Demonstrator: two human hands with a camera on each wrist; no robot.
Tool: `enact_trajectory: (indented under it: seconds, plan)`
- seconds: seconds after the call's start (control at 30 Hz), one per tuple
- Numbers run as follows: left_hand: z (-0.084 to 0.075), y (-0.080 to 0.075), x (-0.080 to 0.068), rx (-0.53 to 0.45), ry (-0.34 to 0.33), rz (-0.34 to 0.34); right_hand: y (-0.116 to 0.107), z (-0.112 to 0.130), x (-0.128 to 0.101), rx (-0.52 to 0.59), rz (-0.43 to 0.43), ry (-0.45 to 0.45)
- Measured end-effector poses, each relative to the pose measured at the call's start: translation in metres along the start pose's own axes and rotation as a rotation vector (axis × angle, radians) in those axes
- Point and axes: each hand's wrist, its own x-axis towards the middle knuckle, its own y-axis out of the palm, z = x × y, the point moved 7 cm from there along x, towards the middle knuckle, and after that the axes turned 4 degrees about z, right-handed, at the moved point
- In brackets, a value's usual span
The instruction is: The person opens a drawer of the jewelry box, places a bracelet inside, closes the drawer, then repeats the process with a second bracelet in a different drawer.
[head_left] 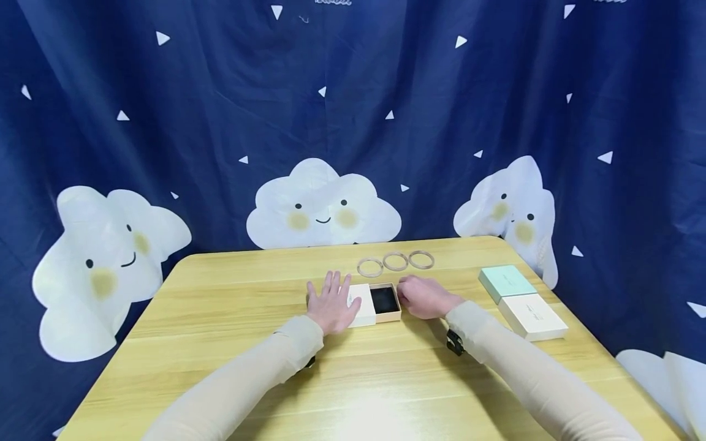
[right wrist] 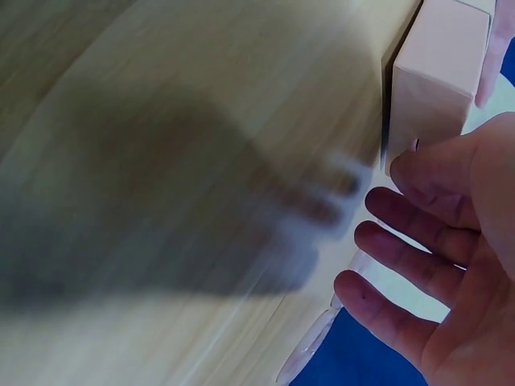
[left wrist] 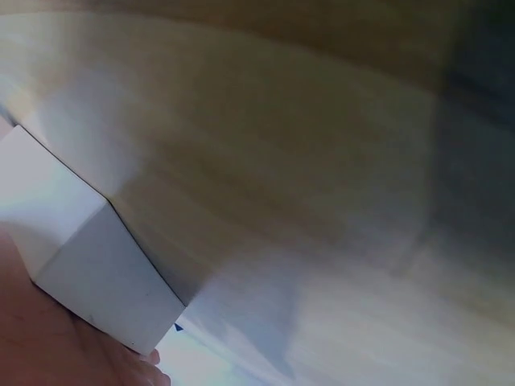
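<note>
Nearest, at the bottom edge of the head view, two pale sleeves (head_left: 242,373) reach forward over the wooden tabletop (head_left: 193,318). At the middle of the frame sits a small box, its white cover (head_left: 362,313) to the left and its drawer (head_left: 388,317), lined in black, standing partly out to the right.

The left hand (head_left: 330,304) lies with fingers spread and straight at the cover's left end, thumb over its top; it steadies rather than grips. The right hand (head_left: 423,297) is at the drawer's outer end, thumb and index finger drawn together there, the other fingers loosely bent; whether they pinch a tab is hidden.

To slide the drawer well, I would keep it level and in line with the cover, using light, even force; a sideways twist could jam it. The left hand should press just enough to hold the cover without denting the card.

At the right of the frame, a mint box (head_left: 507,280) touches a white box (head_left: 532,315). Farther back, above centre, three thin rings (head_left: 395,270) lie in a row before the blue curtain (head_left: 342,122).
</note>
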Motion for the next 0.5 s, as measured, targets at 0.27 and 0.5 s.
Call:
enact_trajectory:
  seconds: [0.27, 0.5]
  plan:
    - [0.0013, 0.0008, -0.0008, -0.014, -0.001, -0.008, 0.0019, -0.0022, 0.0011, 0.013, -0.011, 0.007]
    - [-0.0021, -0.0042, -0.005, -0.012, 0.0, -0.013, 0.0026, -0.0043, 0.0006, 0.027, 0.002, 0.018]
